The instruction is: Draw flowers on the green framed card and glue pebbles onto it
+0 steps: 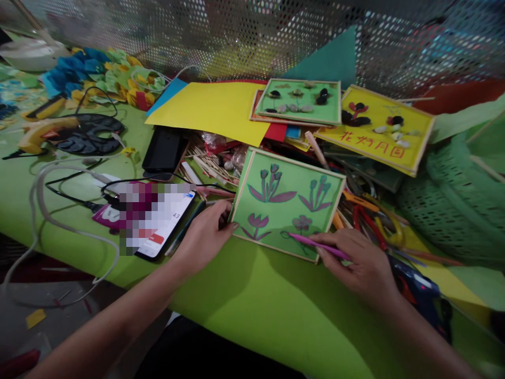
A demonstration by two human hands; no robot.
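Note:
A green card [276, 215] with a thin wooden stick frame lies tilted on the green-covered table, bearing drawn flowers in purple with dark outlines. My left hand [207, 229] grips its lower left edge between thumb and fingers. In my right hand [357, 258] is a pink-purple pen [321, 245], its tip at the card's lower right, beside a flower with dark outlined leaves. The right hand's fingers are pinched around the pen near the card's lower right corner.
Framed pebble pictures, one green [300, 100] and one yellow [374, 142], lie behind, beside a yellow sheet [205, 110]. A phone [173, 223] with cables lies left. Scissors [365, 216] and a green basket [445, 200] stand right. A glue gun [45, 131] lies far left.

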